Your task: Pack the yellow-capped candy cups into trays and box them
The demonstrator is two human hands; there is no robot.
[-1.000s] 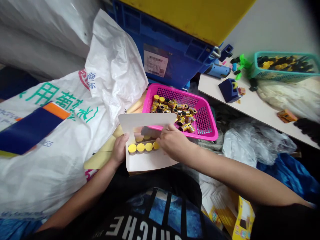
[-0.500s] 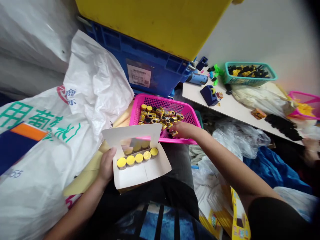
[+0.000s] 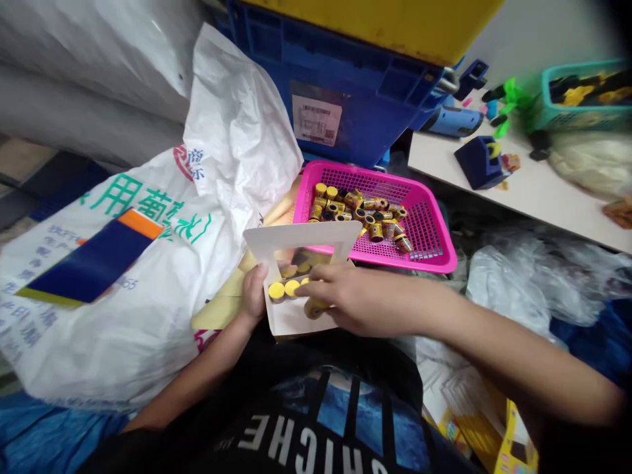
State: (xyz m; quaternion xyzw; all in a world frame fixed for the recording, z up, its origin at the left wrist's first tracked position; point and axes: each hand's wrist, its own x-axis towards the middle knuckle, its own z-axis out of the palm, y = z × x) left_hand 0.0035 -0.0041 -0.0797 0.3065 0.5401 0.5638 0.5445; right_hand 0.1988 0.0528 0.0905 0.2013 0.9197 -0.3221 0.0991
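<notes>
My left hand (image 3: pixel 254 296) grips the left side of an open white cardboard box (image 3: pixel 291 322), whose raised lid (image 3: pixel 301 240) has a window cut in it. Yellow-topped cylinders (image 3: pixel 284 289) stand in a row in the box, partly covered by my right hand (image 3: pixel 365 303). That hand holds one more yellow-topped cylinder (image 3: pixel 313 308) low over the box. Behind the lid, a pink plastic mesh basket (image 3: pixel 429 230) holds several loose yellow and black cylinders (image 3: pixel 358 212).
A blue crate (image 3: pixel 336 85) with a yellow lid (image 3: pixel 385 16) stands beyond the basket. A large white woven sack (image 3: pixel 108 283) lies on the left. On the right are a white table edge (image 3: pixel 523 197), a teal basket (image 3: pixel 582 99) and crumpled plastic bags (image 3: pixel 523 276).
My right hand has moved from the pink basket back over the box, now with a cylinder in it. The left hand still holds the box, and the view has shifted slightly.
</notes>
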